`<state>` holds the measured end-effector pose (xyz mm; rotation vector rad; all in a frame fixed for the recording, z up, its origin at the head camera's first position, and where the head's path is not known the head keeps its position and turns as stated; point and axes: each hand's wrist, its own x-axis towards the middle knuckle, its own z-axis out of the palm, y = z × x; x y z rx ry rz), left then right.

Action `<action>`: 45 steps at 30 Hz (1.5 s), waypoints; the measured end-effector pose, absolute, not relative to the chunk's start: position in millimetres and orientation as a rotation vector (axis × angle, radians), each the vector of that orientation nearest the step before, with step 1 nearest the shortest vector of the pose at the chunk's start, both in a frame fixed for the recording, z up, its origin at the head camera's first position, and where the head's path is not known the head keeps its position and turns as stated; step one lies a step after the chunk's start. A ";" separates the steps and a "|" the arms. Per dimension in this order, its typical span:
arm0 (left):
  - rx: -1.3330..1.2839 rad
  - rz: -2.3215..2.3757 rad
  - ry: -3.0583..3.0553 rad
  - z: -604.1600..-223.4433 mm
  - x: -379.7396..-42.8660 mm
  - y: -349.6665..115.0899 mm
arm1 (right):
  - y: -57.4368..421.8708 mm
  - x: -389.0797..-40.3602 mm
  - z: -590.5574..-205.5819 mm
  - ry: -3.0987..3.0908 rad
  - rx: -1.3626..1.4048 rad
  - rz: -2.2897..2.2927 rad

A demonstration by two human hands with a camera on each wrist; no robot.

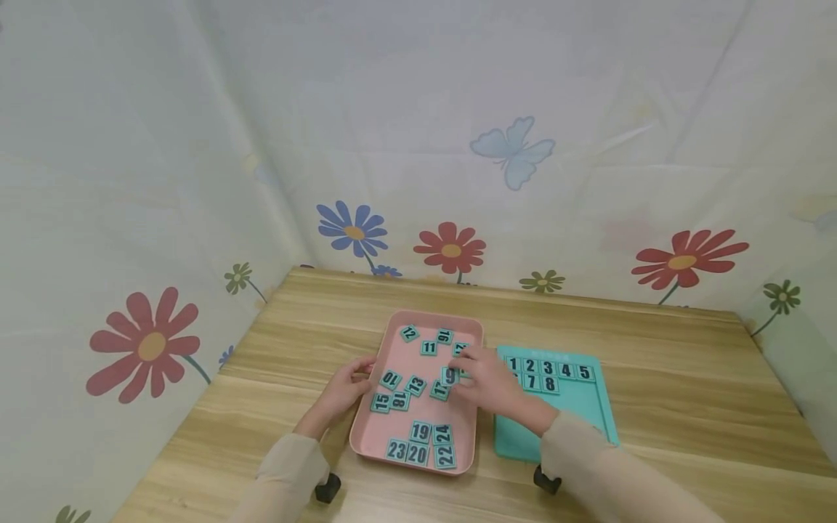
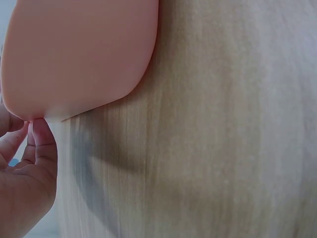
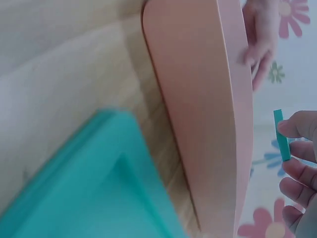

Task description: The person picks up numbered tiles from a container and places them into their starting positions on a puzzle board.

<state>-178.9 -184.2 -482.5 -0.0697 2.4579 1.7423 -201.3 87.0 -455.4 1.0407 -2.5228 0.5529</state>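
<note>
My right hand [image 1: 487, 381] pinches a teal number tile marked 9 [image 1: 449, 375] above the pink tray [image 1: 428, 410]. Seen edge-on in the right wrist view, that tile [image 3: 282, 135] sits between thumb and fingertips. At the tray's left side my left hand [image 1: 343, 392] grips the rim; the left wrist view has its fingertips [image 2: 43, 131] against the tray wall [image 2: 84, 54]. Loose number tiles lie scattered in the tray, among them 12, 11, 16, 13 and 19. A teal board [image 1: 575, 418] lies to the right, with tiles 1 to 5 in its top row and 7 and 8 below.
Both the tray and the board rest on a wooden table [image 1: 294, 327]. Two dark objects [image 1: 328, 488] show beside the sleeves near the front. A flower-printed curtain [image 1: 392, 145] stands behind the table and along its sides.
</note>
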 end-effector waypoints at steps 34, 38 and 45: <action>-0.099 1.757 2.471 -497.1 -186.2 -186.8 | 225.9 -222.3 -477.9 -2.734 0.786 0.550; -0.090 1.743 2.487 -497.8 -186.5 -186.9 | 239.3 -222.2 -480.0 -2.805 0.747 0.556; -0.123 1.720 2.503 -501.8 -188.5 -187.9 | 254.4 -218.5 -480.6 -2.890 0.704 0.471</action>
